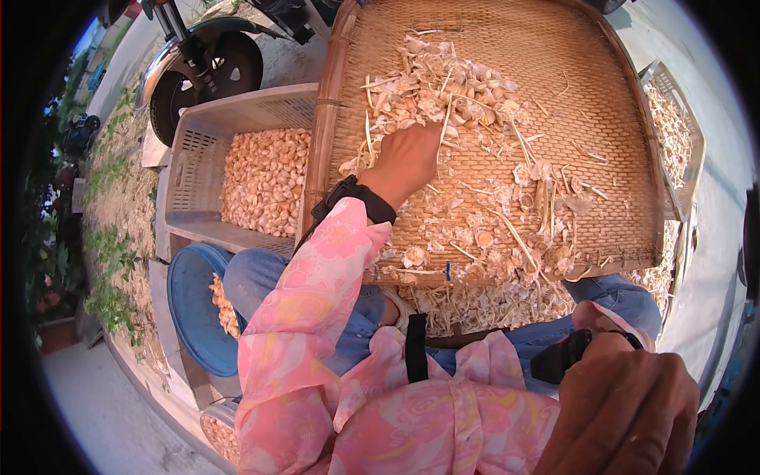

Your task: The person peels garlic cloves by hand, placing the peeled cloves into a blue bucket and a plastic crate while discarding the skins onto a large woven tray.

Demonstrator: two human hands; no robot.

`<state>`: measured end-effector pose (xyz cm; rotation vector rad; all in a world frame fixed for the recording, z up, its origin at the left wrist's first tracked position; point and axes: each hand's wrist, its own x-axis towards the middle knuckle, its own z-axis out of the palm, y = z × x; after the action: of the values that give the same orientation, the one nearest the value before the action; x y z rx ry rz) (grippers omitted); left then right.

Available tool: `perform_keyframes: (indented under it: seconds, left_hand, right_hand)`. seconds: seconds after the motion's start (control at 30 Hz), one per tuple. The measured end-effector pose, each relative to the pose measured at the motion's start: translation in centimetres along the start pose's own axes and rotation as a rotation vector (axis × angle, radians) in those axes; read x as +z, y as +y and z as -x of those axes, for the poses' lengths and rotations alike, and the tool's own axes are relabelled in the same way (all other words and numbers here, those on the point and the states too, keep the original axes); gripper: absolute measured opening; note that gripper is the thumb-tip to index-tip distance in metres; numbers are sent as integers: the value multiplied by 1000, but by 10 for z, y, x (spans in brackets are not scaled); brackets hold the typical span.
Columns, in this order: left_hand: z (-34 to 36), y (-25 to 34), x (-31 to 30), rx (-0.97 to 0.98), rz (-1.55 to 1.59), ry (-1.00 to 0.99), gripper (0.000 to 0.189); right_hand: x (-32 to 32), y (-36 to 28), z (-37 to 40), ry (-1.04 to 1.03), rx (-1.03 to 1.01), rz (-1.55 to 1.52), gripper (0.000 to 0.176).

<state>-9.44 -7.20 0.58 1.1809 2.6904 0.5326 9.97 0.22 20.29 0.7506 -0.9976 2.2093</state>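
L hand is touching garlic pile, upper ctr on woven tray; fingertips hidden, can't tell grip. R hand, lower rt, is curling, hold unclear. Loose skins nr lower edge might spill if tray's tipping.

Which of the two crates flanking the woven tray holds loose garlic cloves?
The left crate, next to the vehicle wheel: loose cloves lie in it. The other crate, right of the tray, holds pale, stringy scraps.
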Motion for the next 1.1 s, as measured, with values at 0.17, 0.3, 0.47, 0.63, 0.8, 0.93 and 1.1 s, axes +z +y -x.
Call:
perform_keyframes:
  seconds: [0.17,0.3,0.47,0.63,0.8,0.93,1.1]
  left_hand:
    - [1,-4,-13,-52,25,119,17]
    - [-25,-1,-6,83,69,139,19]
    - [-53,-3,28,145,-31,24,15]
    - [-28,8,20,55,-65,-44,17]
    - [12,23,-19,-495,1540,-163,15]
    - [49,40,-35,-523,2091,-205,18]
    - [92,48,-3,-611,2646,-54,23]
  right_hand:
    - [6,-6,4,79,-52,28,11]
    - [-15,-24,-16,-140,154,38,12]
    - [-22,5,-12,-22,-217,104,10]
    - [-62,15,-13,81,193,270,9]
    - [-122,45,-6,396,634,413,19]
    - [-130,69,16,130,583,743,13]
    - [-105,89,48,-433,346,1116,9]
